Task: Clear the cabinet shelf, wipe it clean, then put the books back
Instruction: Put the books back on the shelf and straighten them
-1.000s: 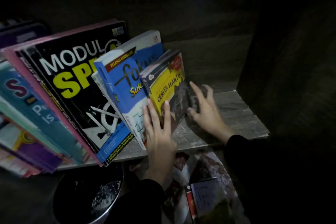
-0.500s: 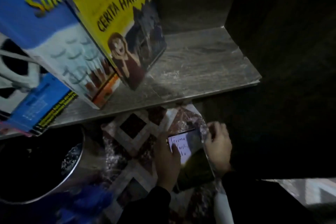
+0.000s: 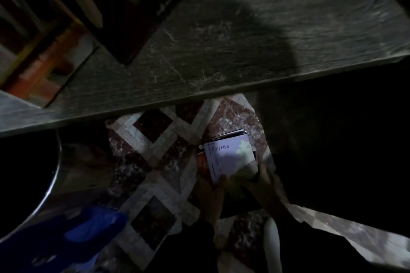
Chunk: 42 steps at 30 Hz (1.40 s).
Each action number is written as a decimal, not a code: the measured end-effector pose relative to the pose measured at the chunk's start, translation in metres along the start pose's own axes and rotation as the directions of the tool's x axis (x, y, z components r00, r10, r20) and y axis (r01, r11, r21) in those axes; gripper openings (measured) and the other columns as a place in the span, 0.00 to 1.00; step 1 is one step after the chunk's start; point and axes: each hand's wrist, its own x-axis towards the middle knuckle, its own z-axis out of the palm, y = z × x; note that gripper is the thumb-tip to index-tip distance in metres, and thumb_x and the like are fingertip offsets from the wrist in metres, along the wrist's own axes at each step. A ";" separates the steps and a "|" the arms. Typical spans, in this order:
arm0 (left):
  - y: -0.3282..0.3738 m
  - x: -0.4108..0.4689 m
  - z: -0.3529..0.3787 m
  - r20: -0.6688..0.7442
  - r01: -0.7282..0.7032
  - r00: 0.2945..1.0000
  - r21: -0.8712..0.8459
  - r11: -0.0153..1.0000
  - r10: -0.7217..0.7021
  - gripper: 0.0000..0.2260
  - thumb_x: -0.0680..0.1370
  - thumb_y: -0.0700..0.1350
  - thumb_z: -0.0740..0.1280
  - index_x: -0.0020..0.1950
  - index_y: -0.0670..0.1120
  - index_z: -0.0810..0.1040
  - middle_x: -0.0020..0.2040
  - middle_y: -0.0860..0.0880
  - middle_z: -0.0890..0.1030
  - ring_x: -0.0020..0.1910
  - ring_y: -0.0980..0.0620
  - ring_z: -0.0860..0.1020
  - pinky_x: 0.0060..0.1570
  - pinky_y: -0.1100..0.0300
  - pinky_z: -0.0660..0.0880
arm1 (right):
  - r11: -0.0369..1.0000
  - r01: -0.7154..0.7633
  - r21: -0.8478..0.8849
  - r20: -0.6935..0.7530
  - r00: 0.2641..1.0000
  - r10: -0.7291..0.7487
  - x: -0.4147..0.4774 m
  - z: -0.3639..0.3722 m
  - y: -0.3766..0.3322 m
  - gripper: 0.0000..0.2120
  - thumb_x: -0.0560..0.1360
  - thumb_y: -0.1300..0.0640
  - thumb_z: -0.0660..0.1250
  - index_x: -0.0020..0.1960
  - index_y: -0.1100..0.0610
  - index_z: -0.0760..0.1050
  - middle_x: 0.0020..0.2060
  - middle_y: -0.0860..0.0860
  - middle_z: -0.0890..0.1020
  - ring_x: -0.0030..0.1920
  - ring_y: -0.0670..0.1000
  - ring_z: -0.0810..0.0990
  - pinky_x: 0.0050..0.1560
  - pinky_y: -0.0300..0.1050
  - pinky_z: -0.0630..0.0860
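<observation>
1. Book (image 3: 228, 158), white panel handwritten "Terima": lying on the tiled floor (image 3: 155, 184), just in front of the shelf's front edge, right of its middle.
2. Left hand (image 3: 210, 193): gripping the book's near-left side. Right hand (image 3: 266, 184): clasping its right edge, with dim light blurring the fingers.
3. Shelf (image 3: 244, 40): leaning books (image 3: 55, 40) occupying the left end. The middle and right end are lying bare and scuffed, offering room for returns.
4. Risk: a straight lift is likely striking the overhanging front edge. A nudge is likely sending the leaning books sliding.
5. Clearance: metal bin (image 3: 51, 184) and blue object (image 3: 93, 228) crowding the floor's left. Darkness is hiding the right.
</observation>
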 end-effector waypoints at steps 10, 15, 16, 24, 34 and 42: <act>-0.006 0.030 -0.006 0.109 0.268 0.960 -0.105 0.958 -0.257 0.33 0.57 0.61 0.82 0.55 0.47 0.80 0.49 0.48 0.85 0.48 0.49 0.83 0.50 0.50 0.80 | 0.913 -0.294 0.284 0.111 0.956 0.273 0.007 -0.010 -0.042 0.46 0.60 0.47 0.82 0.72 0.47 0.63 0.66 0.52 0.74 0.65 0.57 0.73 0.63 0.49 0.70; 0.038 0.003 -0.021 0.302 0.082 0.953 -0.157 0.984 -0.031 0.36 0.68 0.36 0.77 0.70 0.54 0.65 0.54 0.51 0.83 0.48 0.57 0.83 0.41 0.65 0.78 | 0.861 -0.381 0.338 0.209 0.922 0.326 -0.009 -0.013 -0.044 0.36 0.62 0.53 0.81 0.65 0.59 0.70 0.50 0.52 0.79 0.45 0.45 0.79 0.37 0.27 0.74; 0.041 0.001 -0.026 0.352 0.071 0.936 -0.155 0.985 -0.012 0.41 0.70 0.31 0.74 0.72 0.57 0.57 0.52 0.55 0.83 0.46 0.60 0.82 0.40 0.66 0.77 | 0.848 -0.396 0.351 0.233 0.914 0.331 -0.011 -0.014 -0.038 0.40 0.61 0.53 0.81 0.67 0.62 0.69 0.51 0.54 0.79 0.42 0.42 0.80 0.34 0.27 0.73; 0.100 -0.046 -0.077 0.418 0.104 0.907 -0.084 0.991 -0.060 0.49 0.66 0.47 0.79 0.75 0.69 0.50 0.72 0.54 0.68 0.67 0.47 0.72 0.62 0.45 0.74 | 0.853 -0.469 0.228 0.591 0.763 0.261 -0.060 -0.056 -0.112 0.04 0.64 0.58 0.78 0.38 0.54 0.84 0.38 0.50 0.85 0.48 0.53 0.80 0.57 0.46 0.73; 0.224 -0.161 -0.133 0.418 -0.397 0.851 0.115 0.911 0.318 0.25 0.76 0.49 0.70 0.71 0.57 0.67 0.66 0.58 0.73 0.56 0.65 0.74 0.42 0.79 0.68 | 0.978 -0.120 0.171 0.694 0.719 -0.033 -0.158 -0.152 -0.231 0.49 0.53 0.66 0.80 0.59 0.26 0.68 0.74 0.52 0.64 0.66 0.52 0.73 0.63 0.47 0.74; 0.299 -0.215 -0.147 0.378 -0.647 0.714 0.034 0.762 0.589 0.35 0.68 0.44 0.76 0.64 0.73 0.66 0.69 0.61 0.69 0.68 0.64 0.65 0.63 0.66 0.65 | 0.919 0.319 0.230 0.511 0.764 -0.393 -0.201 -0.208 -0.301 0.53 0.55 0.73 0.75 0.67 0.31 0.62 0.72 0.43 0.63 0.62 0.42 0.74 0.57 0.37 0.75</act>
